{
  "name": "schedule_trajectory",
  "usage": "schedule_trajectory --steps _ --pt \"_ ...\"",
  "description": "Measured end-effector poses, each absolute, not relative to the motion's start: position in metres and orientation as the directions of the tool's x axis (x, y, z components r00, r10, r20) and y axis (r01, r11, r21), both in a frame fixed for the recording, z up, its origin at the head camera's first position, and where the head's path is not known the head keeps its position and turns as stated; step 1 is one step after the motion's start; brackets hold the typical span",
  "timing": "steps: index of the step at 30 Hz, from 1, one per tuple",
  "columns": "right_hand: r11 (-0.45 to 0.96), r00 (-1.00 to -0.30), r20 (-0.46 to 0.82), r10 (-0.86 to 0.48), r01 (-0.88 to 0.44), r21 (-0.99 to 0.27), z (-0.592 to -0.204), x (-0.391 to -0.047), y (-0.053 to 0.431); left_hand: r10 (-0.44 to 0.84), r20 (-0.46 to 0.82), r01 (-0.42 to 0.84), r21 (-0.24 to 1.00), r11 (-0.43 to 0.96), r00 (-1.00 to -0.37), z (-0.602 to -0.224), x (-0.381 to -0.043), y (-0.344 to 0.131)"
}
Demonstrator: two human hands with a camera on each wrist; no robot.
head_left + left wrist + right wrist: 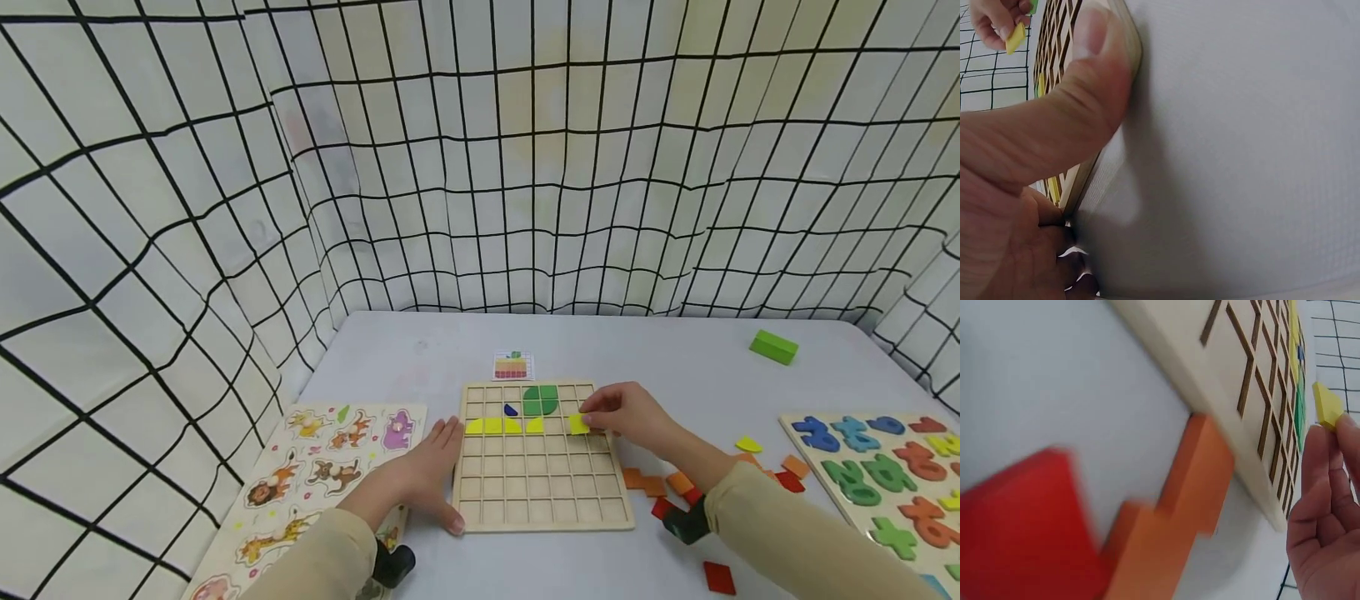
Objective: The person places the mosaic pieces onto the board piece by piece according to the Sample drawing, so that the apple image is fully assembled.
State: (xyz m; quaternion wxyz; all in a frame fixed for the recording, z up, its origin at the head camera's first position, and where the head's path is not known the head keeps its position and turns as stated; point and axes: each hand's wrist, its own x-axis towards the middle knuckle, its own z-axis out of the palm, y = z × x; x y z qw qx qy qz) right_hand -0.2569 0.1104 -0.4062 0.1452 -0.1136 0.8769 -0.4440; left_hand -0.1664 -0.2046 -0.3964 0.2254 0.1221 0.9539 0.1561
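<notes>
A wooden grid board (510,487) lies in the middle of the table. My left hand (427,471) rests along its left edge, fingers straight, the thumb at the front left corner. Between thumb and fingers my right hand (630,414) pinches a yellow square tile (578,424) over the board's right side; the right wrist view shows the yellow tile (1327,405) at the fingertips. One row of the board holds several yellow tiles (492,426). Behind them sit green pieces (540,400) forming a leaf-like shape and a small blue piece (511,410).
A small pattern card (513,365) lies behind the board. Orange tiles (643,482) and red tiles (719,577) are scattered at the right. An animal puzzle board (300,492) lies left, a number puzzle board (892,475) right. A green block (774,347) stands far right; black netting (540,158) surrounds the table.
</notes>
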Motion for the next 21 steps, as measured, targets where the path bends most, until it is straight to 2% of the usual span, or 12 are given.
schedule_trajectory --steps 7,21 --pt "0.632 -0.943 -0.146 -0.301 -0.082 -0.771 -0.413 -0.269 0.078 0.32 -0.385 0.182 0.353 0.918 -0.866 -0.395 -0.165 -0.205" --pt "0.718 -0.947 -0.107 -0.303 -0.153 -0.679 -0.418 -0.27 0.064 0.32 -0.38 0.184 0.351 0.918 -0.868 -0.393 -0.163 -0.206"
